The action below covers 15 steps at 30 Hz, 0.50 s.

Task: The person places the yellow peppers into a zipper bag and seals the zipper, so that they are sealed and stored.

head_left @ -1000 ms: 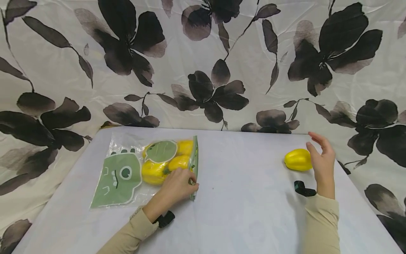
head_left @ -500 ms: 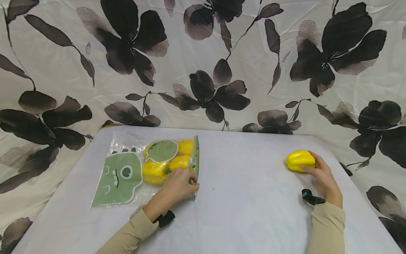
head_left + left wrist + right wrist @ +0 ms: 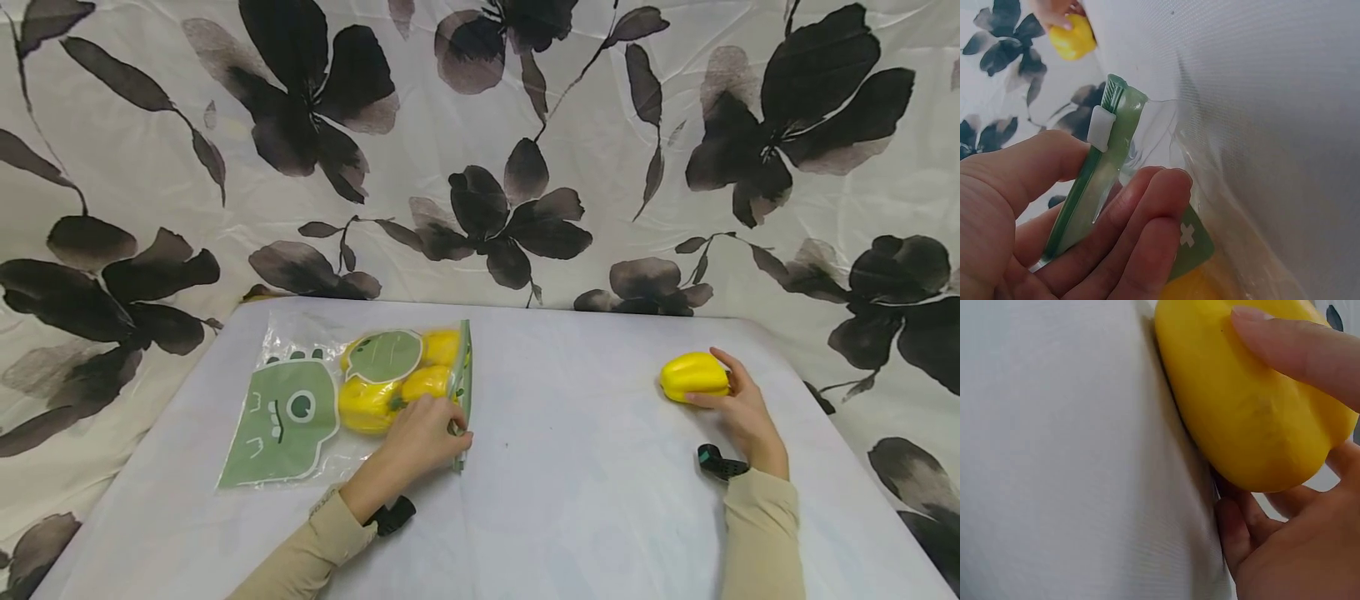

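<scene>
On the right of the table, my right hand [image 3: 752, 423] holds a yellow bell pepper [image 3: 692, 377] lying on its side. In the right wrist view the thumb [image 3: 1300, 353] lies over the pepper [image 3: 1241, 406], with other fingers behind and below it near the cloth. A clear zip bag [image 3: 288, 429] with a green dinosaur print lies on the left, several yellow bell peppers [image 3: 366, 407] inside. My left hand [image 3: 420, 446] pinches the bag's green zip edge [image 3: 1085, 181] between thumb and fingers. A white slider [image 3: 1102, 128] sits on that edge just beyond the thumb.
A white cloth covers the table [image 3: 562, 467]. Behind it hangs a pale curtain [image 3: 615, 150] with dark flowers. Black wrist cameras are strapped at both sleeves [image 3: 761, 517].
My right hand has come down behind the loose pepper, taken hold of it and moved it slightly left. My left hand stays on the bag's edge.
</scene>
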Motion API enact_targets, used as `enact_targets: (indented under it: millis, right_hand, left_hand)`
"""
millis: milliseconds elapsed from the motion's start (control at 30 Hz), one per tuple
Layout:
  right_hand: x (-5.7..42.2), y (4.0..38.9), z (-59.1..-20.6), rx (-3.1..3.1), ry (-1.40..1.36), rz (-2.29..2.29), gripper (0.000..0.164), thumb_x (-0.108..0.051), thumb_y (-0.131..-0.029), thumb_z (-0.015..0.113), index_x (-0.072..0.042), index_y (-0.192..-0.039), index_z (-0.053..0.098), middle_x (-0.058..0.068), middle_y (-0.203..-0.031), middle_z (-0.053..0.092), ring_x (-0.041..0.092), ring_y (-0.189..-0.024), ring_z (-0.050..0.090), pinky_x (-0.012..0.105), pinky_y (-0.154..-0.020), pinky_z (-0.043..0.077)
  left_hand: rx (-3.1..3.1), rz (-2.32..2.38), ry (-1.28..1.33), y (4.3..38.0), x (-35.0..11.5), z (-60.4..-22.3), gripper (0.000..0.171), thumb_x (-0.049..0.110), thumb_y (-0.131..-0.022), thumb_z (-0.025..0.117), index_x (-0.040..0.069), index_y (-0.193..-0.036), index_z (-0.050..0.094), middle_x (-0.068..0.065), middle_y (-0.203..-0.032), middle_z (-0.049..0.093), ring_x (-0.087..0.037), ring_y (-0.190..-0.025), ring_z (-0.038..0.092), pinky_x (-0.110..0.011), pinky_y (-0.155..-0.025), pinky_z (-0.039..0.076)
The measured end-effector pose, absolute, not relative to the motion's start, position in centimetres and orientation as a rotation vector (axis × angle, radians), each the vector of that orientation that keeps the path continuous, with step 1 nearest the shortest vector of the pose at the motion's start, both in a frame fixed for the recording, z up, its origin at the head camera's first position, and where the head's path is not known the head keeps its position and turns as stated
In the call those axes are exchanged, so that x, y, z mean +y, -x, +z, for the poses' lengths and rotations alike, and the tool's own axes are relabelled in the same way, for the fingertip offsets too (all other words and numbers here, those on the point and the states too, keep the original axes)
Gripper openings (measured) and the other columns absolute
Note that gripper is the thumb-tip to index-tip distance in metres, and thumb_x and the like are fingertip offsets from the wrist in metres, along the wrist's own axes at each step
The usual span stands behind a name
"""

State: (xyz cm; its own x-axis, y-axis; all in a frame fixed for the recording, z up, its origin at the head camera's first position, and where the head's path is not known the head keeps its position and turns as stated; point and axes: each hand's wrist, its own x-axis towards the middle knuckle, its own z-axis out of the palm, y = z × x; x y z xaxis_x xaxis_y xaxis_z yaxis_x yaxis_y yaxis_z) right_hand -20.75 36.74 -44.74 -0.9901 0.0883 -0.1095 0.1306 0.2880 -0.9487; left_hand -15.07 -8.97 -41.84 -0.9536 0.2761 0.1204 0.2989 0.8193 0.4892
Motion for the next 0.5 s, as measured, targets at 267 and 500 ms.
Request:
enact_targets:
  millis: [267,500]
  right_hand:
    - [35.8,21.0,-45.0,2.580,-0.332,-1.754,0.097,-0.022,-0.083,0.082,-0.018,-0.158,0.022,0.011,-0.143,0.031,0.023,-0.115,0.038,0.037,-0.093,0.035]
    - [34.5,21.4,-44.1,2.507,-0.448,-1.900,0.097,-0.027,-0.080,0.084,-0.022,-0.157,0.024,0.010,-0.150,0.025,0.019,-0.117,0.034,0.039,-0.106,0.030]
  left_hand:
    - [-2.958,-0.809,0.471,15.1,-9.0,-41.9,0.009,0.018,-0.078,0.081,0.010,-0.078,0.075,0.003,-0.066,0.060,-0.011,-0.052,0.048,-0.026,-0.048,0.040]
    - [-2.960,-0.803,0.470,15.1,-8.9,-41.8,0.009,0.018,-0.078,0.081,0.011,-0.078,0.075,0.003,-0.066,0.060,-0.011,-0.052,0.048,-0.026,-0.049,0.040]
